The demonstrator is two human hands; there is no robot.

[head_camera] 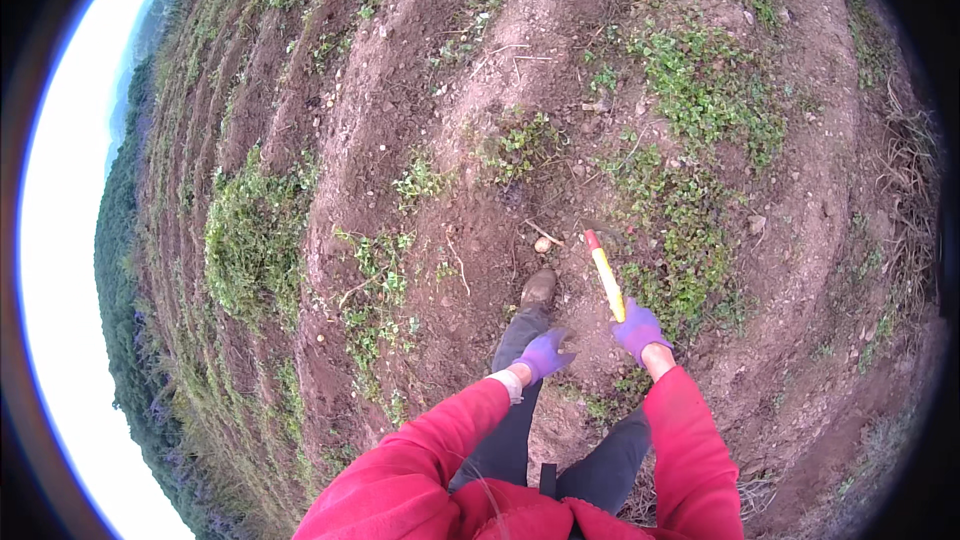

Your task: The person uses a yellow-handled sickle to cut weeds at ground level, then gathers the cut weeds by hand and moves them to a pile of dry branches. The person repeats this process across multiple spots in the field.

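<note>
My right hand [639, 328], in a purple glove, grips the lower end of a hand tool with a yellow handle [606, 274] and a red section at its far end. A thin dark blade seems to extend from that end, but it is blurred against the soil. My left hand [545, 355], gloved in the same purple, hovers over my leg with fingers apart and holds nothing. A pale round tuber, probably a potato [543, 244], lies on the soil just beyond my shoe [539, 287]. Beside the tuber rests a thin stick [544, 232].
Ridged soil [420, 75] stretches across the sloping field. Leafy green plants [686, 240] grow right of the tool. A heap of cut vines [259, 240] lies to the left, with small pale lumps scattered on nearby rows. Dry grass [911, 172] borders the right side.
</note>
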